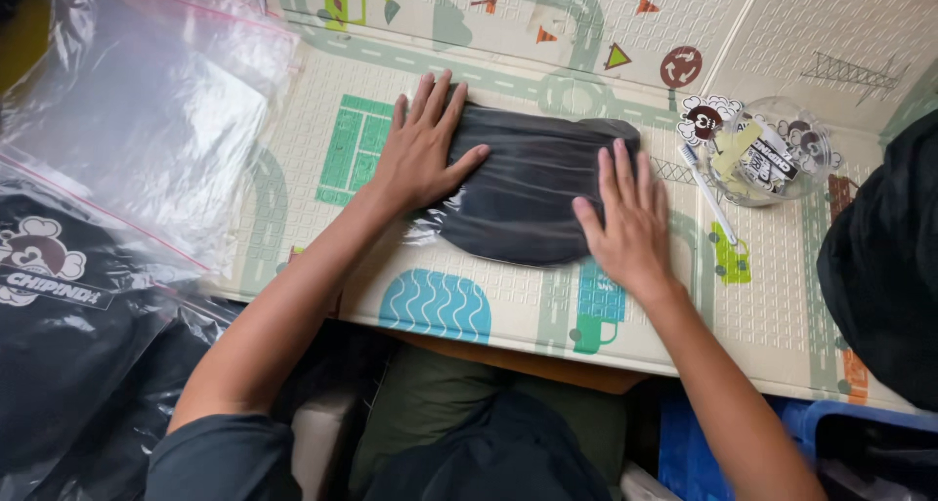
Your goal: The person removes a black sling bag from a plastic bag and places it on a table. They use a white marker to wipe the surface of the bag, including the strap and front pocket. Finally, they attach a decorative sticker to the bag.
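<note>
we press our left hand (422, 149) flat, fingers spread, on the left end of a dark folded garment in a clear bag (532, 184). our right hand (630, 223) lies flat on its right end, fingers together. it rests mid play mat (322, 101), clear bowl of stickers (772, 149) nearby.

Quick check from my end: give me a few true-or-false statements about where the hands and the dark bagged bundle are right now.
1. Both hands lie flat on the dark bagged bundle. True: left hand, right hand.
2. The bundle lies on the patterned play mat. True.
3. The clear bowl sits left of the bundle. False: it sits to the right.
4. The right hand grips the white toothbrush. False: the toothbrush lies untouched beside the bowl.
5. Empty clear zip bags lie at far left. True.
</note>
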